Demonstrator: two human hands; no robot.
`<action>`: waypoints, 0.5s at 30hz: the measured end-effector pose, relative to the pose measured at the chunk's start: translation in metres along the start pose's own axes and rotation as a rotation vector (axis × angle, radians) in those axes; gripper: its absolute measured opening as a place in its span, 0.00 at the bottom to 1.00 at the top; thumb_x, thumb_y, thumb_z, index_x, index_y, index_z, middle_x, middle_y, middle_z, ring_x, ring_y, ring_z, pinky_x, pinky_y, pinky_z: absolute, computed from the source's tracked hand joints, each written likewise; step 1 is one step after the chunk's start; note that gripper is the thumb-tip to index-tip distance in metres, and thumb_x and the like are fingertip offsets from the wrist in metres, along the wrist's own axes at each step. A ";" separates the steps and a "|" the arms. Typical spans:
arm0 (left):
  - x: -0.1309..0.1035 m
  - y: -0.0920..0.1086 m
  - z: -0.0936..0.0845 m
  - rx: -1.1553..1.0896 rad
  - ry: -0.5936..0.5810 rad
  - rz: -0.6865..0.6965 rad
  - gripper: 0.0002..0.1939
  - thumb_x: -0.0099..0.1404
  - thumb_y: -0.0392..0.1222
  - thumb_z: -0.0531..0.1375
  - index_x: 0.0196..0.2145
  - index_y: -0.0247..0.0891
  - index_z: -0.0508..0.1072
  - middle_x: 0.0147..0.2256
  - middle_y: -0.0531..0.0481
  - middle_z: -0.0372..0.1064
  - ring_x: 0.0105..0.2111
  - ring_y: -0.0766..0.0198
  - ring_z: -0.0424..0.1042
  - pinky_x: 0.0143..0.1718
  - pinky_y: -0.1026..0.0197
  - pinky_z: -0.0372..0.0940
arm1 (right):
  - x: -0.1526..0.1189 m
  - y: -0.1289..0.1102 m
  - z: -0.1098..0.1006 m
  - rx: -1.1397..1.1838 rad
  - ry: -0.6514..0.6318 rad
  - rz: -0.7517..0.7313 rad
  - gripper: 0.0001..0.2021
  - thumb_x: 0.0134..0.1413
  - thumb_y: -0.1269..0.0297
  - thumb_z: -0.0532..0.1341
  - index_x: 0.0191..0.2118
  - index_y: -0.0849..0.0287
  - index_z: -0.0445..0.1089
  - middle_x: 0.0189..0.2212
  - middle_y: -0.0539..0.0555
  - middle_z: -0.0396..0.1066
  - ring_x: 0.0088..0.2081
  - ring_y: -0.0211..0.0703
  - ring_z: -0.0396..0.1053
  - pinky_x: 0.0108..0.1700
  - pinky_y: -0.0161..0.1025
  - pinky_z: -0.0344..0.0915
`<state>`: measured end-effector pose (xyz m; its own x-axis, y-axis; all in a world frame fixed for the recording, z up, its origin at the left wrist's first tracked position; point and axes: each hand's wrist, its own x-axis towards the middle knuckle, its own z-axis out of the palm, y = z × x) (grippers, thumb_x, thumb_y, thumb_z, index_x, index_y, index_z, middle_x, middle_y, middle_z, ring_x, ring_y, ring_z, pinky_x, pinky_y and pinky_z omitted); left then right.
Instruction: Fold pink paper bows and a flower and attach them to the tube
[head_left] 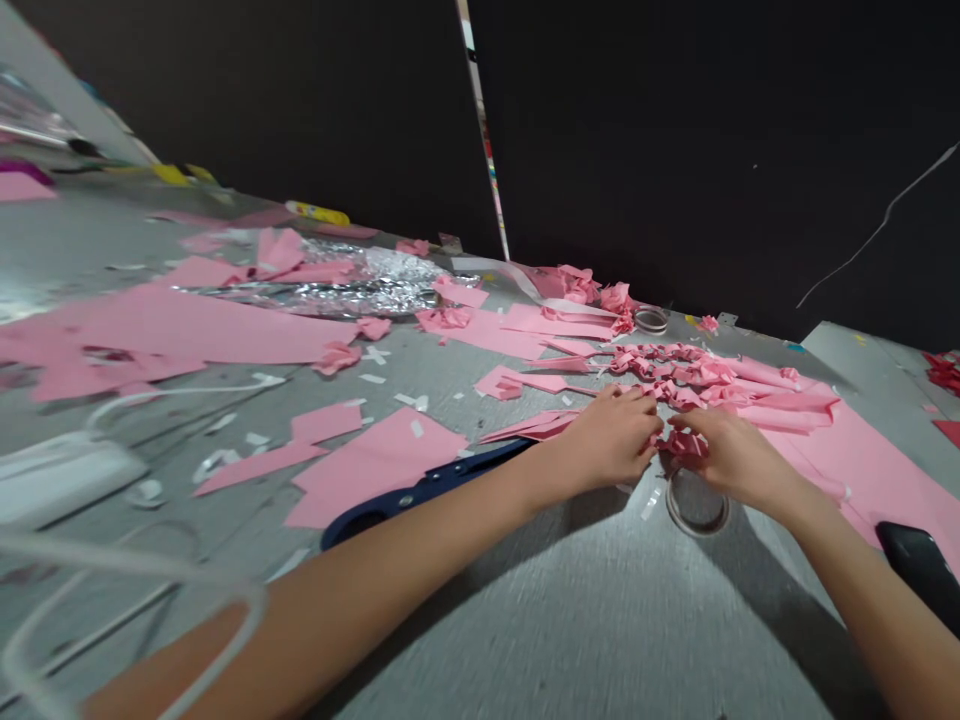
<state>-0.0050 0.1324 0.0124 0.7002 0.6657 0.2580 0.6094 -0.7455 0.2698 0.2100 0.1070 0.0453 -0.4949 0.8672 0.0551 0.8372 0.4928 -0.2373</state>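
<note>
Both of my hands meet over the grey table, working on a small piece of crumpled pink paper (688, 444). My left hand (616, 435) has its fingers curled and closed at the paper's left end; the fingertips are partly hidden. From the other side, my right hand (731, 452) pinches the paper between thumb and fingers. A roll of clear tape (699, 505) lies just below the right hand. Dark blue scissors (431, 487) rest beneath my left forearm. Just beyond my hands, gathered pink paper flowers (675, 368) with twisted stems lie in a bunch.
Pink paper sheets (202, 325) and scraps cover the left side, beside crinkled silver foil (375, 280). A glue stick (319, 213) lies near the dark panel (660, 130) behind. White cable (180, 390) loops at the left. A black phone (919, 570) sits at the right.
</note>
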 end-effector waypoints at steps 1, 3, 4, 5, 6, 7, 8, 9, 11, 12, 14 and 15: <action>0.000 0.001 0.002 -0.003 -0.002 -0.001 0.05 0.71 0.38 0.62 0.41 0.37 0.78 0.45 0.40 0.78 0.49 0.45 0.74 0.56 0.43 0.62 | -0.001 0.000 0.001 0.010 0.003 0.013 0.12 0.59 0.75 0.67 0.46 0.54 0.78 0.39 0.55 0.82 0.40 0.50 0.77 0.40 0.39 0.64; 0.001 0.003 0.008 -0.017 0.000 -0.010 0.07 0.70 0.37 0.63 0.45 0.37 0.76 0.47 0.39 0.78 0.51 0.44 0.74 0.57 0.43 0.62 | -0.002 0.001 0.005 0.028 0.012 0.035 0.13 0.59 0.76 0.67 0.47 0.54 0.78 0.40 0.56 0.83 0.41 0.51 0.78 0.41 0.39 0.65; 0.001 0.003 0.011 -0.028 0.004 -0.020 0.08 0.70 0.37 0.63 0.47 0.37 0.75 0.48 0.40 0.79 0.51 0.45 0.74 0.57 0.44 0.62 | -0.002 0.002 0.008 0.037 0.017 0.045 0.13 0.59 0.76 0.66 0.47 0.54 0.78 0.41 0.57 0.83 0.42 0.51 0.79 0.41 0.39 0.65; 0.002 0.003 0.013 -0.041 0.010 -0.033 0.08 0.71 0.37 0.62 0.48 0.38 0.74 0.47 0.40 0.79 0.50 0.45 0.75 0.56 0.44 0.62 | -0.002 0.002 0.010 0.046 0.024 0.054 0.13 0.59 0.76 0.66 0.47 0.54 0.78 0.41 0.57 0.84 0.42 0.52 0.79 0.42 0.39 0.66; 0.002 0.002 0.016 -0.055 0.017 -0.049 0.08 0.71 0.37 0.62 0.48 0.38 0.72 0.46 0.41 0.79 0.50 0.46 0.75 0.55 0.45 0.63 | -0.002 0.003 0.012 0.056 0.032 0.063 0.13 0.60 0.76 0.65 0.48 0.55 0.78 0.42 0.57 0.84 0.42 0.52 0.80 0.42 0.39 0.66; 0.002 0.002 0.018 -0.070 0.025 -0.064 0.08 0.72 0.36 0.61 0.48 0.39 0.71 0.45 0.42 0.79 0.48 0.47 0.76 0.54 0.46 0.63 | -0.002 0.004 0.014 0.065 0.038 0.071 0.13 0.60 0.76 0.65 0.48 0.55 0.78 0.42 0.58 0.84 0.42 0.52 0.80 0.42 0.39 0.66; 0.002 0.001 0.020 -0.088 0.032 -0.075 0.07 0.72 0.36 0.61 0.48 0.40 0.70 0.43 0.44 0.79 0.47 0.48 0.76 0.54 0.47 0.63 | -0.002 0.004 0.015 0.075 0.044 0.077 0.14 0.60 0.76 0.65 0.48 0.55 0.79 0.42 0.58 0.84 0.42 0.52 0.80 0.42 0.39 0.67; 0.002 0.000 0.022 -0.106 0.038 -0.081 0.07 0.72 0.36 0.61 0.48 0.40 0.69 0.42 0.45 0.79 0.45 0.49 0.77 0.53 0.47 0.63 | -0.002 0.005 0.016 0.084 0.048 0.082 0.14 0.59 0.76 0.66 0.49 0.55 0.79 0.42 0.58 0.84 0.42 0.53 0.80 0.42 0.39 0.67; 0.001 -0.002 0.025 -0.144 0.048 -0.082 0.09 0.71 0.36 0.61 0.48 0.41 0.68 0.41 0.47 0.78 0.44 0.51 0.77 0.53 0.48 0.63 | -0.002 0.006 0.018 0.104 0.056 0.090 0.16 0.58 0.76 0.66 0.50 0.54 0.79 0.42 0.57 0.85 0.42 0.53 0.81 0.42 0.39 0.68; 0.001 -0.003 0.026 -0.162 0.055 -0.082 0.09 0.71 0.35 0.61 0.47 0.41 0.67 0.41 0.47 0.78 0.43 0.52 0.76 0.53 0.49 0.62 | -0.003 0.007 0.018 0.115 0.060 0.092 0.17 0.57 0.77 0.66 0.51 0.54 0.79 0.42 0.57 0.85 0.42 0.53 0.81 0.42 0.40 0.68; 0.000 -0.004 0.028 -0.193 0.073 -0.085 0.09 0.69 0.34 0.61 0.46 0.40 0.67 0.41 0.48 0.78 0.42 0.53 0.76 0.52 0.49 0.62 | -0.004 0.008 0.018 0.138 0.068 0.094 0.19 0.56 0.77 0.66 0.51 0.54 0.79 0.42 0.57 0.85 0.41 0.52 0.81 0.43 0.40 0.69; -0.001 -0.005 0.029 -0.208 0.083 -0.087 0.09 0.69 0.34 0.61 0.45 0.40 0.66 0.41 0.48 0.77 0.42 0.53 0.76 0.52 0.50 0.61 | -0.004 0.009 0.018 0.150 0.071 0.094 0.19 0.56 0.77 0.66 0.51 0.54 0.79 0.42 0.57 0.85 0.41 0.52 0.81 0.43 0.40 0.70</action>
<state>0.0023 0.1347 -0.0164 0.6102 0.7337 0.2990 0.5701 -0.6686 0.4774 0.2155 0.1064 0.0251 -0.3939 0.9144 0.0930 0.8321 0.3978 -0.3866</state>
